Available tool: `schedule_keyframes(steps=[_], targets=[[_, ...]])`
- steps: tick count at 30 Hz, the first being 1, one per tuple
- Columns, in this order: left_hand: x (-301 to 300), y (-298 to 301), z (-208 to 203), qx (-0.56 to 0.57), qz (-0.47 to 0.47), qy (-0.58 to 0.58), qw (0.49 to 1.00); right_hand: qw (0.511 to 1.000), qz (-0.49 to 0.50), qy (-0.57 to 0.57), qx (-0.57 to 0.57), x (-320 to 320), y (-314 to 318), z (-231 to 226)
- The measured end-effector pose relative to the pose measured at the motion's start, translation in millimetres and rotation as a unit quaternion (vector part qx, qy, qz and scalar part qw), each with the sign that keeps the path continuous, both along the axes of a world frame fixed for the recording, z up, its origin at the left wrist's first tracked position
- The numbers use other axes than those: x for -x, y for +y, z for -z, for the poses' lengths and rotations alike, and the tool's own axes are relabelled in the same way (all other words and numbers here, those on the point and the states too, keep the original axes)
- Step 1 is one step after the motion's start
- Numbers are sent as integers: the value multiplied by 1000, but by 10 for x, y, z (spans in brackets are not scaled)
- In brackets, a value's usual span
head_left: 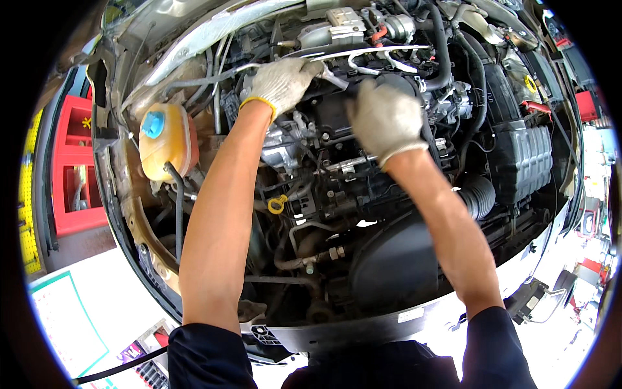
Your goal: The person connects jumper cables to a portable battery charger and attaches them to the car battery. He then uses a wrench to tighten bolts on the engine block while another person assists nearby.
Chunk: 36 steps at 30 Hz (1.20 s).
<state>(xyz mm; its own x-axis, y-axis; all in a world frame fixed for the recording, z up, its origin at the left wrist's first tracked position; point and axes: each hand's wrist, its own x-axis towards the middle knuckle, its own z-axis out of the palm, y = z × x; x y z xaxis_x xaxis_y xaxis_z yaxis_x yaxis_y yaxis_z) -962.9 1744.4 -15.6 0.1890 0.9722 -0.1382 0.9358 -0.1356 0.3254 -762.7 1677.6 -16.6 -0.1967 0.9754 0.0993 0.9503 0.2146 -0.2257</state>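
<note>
Both my hands wear off-white knit gloves and reach over the engine [337, 117] of an opened car. My left hand [282, 84] is closed at the engine's far left side, its fingers bent over something. A short pale grey tube-like end [334, 79] sticks out by its fingertips; whether I hold that piece cannot be made out. To the right, my right hand [389, 120] hovers over the dark engine middle, smeared by motion, its fingers hidden from view. A long pale rod or tube [369, 50] lies across just beyond both hands.
An orange-tinted coolant tank [168, 142] with a blue cap stands left. Nearer sit a yellow dipstick ring [277, 205] and a round black cover [395, 262]. A ribbed black box [523, 162] and a corrugated hose [478, 198] are right. A red cabinet [68, 162] stands beyond the car.
</note>
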Motion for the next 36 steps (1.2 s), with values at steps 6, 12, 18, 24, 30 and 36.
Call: schedule_keyframes(steps=[6,12,18,24,30,36], targets=[[132,89,164,0,-13,20,1000,978,-96,83,165,538,-354,-44],[-53,-20,57,-32,-28,-18,999,1000,21,-9,-13,-281,162,-84],[84,43,128,-28,-2,-18,999,971,-54,154,172,493,-411,50],[102,41,73,-5,-26,-7,1000,996,25,55,72,-155,9,-87],[99,72,132,-3,-7,-18,1000,976,-75,144,143,402,-296,-30],[128,1,137,-21,-14,-21,999,994,-11,70,88,-96,-3,-36]])
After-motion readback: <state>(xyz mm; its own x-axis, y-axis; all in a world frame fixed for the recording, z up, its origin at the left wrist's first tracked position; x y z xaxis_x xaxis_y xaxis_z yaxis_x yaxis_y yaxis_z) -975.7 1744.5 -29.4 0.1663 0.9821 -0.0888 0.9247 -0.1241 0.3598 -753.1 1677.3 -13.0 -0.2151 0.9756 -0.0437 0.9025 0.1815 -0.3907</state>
